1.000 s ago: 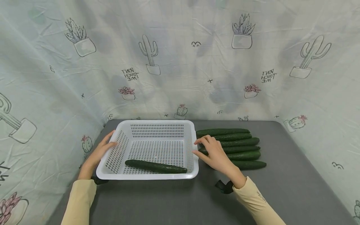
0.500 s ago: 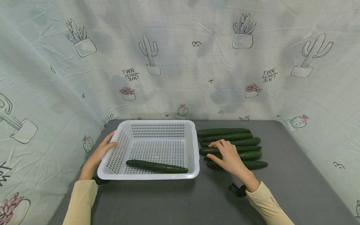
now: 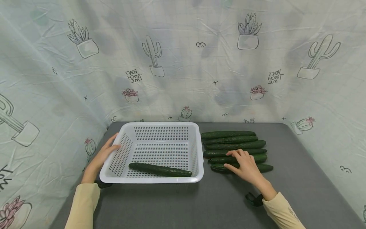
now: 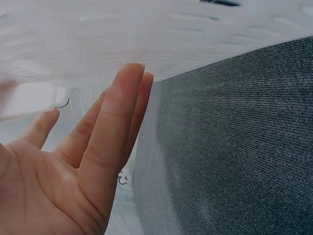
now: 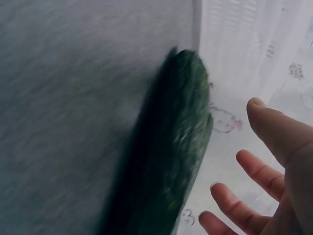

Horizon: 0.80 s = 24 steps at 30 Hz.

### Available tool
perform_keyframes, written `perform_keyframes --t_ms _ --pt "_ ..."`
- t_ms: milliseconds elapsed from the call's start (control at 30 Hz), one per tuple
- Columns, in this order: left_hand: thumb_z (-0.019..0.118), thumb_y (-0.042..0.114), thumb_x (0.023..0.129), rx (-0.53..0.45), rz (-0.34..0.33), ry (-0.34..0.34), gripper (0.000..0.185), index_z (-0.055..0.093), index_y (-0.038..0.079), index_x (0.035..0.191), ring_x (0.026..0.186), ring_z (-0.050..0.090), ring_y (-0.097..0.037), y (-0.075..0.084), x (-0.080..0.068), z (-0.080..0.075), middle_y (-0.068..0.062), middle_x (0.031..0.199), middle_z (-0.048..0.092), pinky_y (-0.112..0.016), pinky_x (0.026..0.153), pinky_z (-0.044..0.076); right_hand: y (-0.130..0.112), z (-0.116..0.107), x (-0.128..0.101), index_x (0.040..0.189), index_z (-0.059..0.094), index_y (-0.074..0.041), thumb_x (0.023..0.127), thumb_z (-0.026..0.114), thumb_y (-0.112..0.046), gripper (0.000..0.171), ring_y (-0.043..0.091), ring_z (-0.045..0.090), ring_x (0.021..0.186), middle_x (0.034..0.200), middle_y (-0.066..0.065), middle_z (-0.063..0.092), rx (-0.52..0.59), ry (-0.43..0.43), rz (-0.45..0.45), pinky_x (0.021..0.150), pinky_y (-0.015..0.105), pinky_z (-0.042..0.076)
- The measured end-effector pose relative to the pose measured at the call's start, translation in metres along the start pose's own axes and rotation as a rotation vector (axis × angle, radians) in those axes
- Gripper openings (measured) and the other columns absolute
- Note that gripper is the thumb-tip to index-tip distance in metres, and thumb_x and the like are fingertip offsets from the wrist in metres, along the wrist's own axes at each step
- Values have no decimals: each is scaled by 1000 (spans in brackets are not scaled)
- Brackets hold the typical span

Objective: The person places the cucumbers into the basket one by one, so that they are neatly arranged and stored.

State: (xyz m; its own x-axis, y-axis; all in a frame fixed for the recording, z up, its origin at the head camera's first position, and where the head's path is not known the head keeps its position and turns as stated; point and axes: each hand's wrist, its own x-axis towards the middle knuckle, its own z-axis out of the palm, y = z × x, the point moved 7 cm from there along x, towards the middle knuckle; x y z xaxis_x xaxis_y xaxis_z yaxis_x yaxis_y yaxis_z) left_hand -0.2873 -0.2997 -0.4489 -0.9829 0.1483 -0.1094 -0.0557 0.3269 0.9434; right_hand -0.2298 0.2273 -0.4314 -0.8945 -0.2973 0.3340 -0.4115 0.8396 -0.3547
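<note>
Looking down: I see a grey table point(image 3: 223, 203) w/ a cloth-like weave, boxed in on three sides by a pale curtain point(image 3: 183, 63) printed w/ cacti, potted plants and mirrored "DON'T TOUCH ME" text.
Basket: white perforated basket point(image 3: 160, 127) sits left of centre on the table, long side toward me.
In basket: one cucumber point(image 3: 159, 169) lying along the near wall, slightly slanted.
Row: six cucumbers point(image 3: 231, 140) just right of the basket, side by side, all lengthwise left-right, touching or nearly so.
Right hand: my right hand point(image 3: 246, 167) lies over the near end of the row, on the nearest cucumber point(image 3: 264, 167) and the one behind it; fingers spread and only lightly bent, nothing clamped. Right wrist view shows fingers apart, beside a blurred cucumber end.
Left hand: my left hand point(image 3: 100, 156) rests against the basket's left wall, fingers straight and together, thumb apart, fingertips at the rim; not gripping. Left wrist view confirms flat palm w/ fingertips up against the white plastic.
Sleeves: pale yellow on both arms; dark strap at each wrist.
Surface: table bare apart from basket and cucumbers; curtain creased, hangs to the table's back and side edges.
</note>
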Motion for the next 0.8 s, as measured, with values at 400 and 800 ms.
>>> perform_keyframes --t_ms 400,800 --pt "45 32 98 -29 -8 0 68 0 31 150 96 59 -28 0 0 2 -26 139 32 -42 70 52 30 -2 -19 109 60 -21 77 71 -44 41 22 44 90 100 4 53 -31 -35 44 74 43 31" --pt "44 32 98 -5 -1 -11 69 -2 32 149 99 56 -33 -3 2 1 -26 140 29 -43 71 51 51 -9 -31 99 62 -23 72 76 -42 36 24 43 90 97 2 53 -57 -51 88 73 45 29"
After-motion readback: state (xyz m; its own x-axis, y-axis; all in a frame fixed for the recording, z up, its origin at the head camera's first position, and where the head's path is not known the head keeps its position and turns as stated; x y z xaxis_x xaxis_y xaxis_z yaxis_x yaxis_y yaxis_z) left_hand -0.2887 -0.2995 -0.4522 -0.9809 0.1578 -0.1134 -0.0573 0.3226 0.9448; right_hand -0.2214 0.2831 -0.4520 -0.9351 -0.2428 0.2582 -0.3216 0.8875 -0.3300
